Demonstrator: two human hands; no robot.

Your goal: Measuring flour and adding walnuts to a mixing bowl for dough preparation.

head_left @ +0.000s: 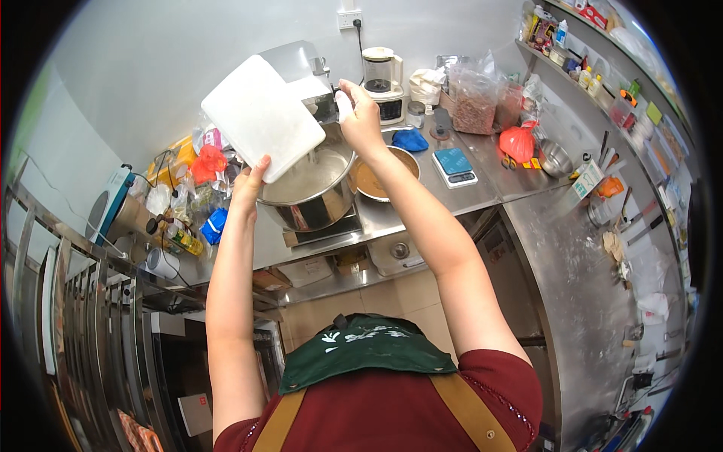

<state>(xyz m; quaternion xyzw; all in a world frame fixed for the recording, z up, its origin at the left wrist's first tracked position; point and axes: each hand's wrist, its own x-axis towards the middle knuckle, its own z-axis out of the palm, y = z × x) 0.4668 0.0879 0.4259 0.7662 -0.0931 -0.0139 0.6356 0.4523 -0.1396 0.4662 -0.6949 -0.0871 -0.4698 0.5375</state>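
Observation:
My left hand grips the near edge of a white rectangular plastic tub. The tub is tilted above a large steel mixing bowl, its underside toward me. Pale material shows inside the bowl; the tub hides part of it. Raised beside the mixer, my right hand has fingers apart and something white on its thumb. Whether it touches the mixer or the tub I cannot tell. Right of the bowl sits a round pan with brown contents, below my right wrist.
A blender stands against the wall. A kitchen scale and a blue cloth-like bundle lie right of the pan. Bags and a steel bowl are farther right. Metal racks rise at left.

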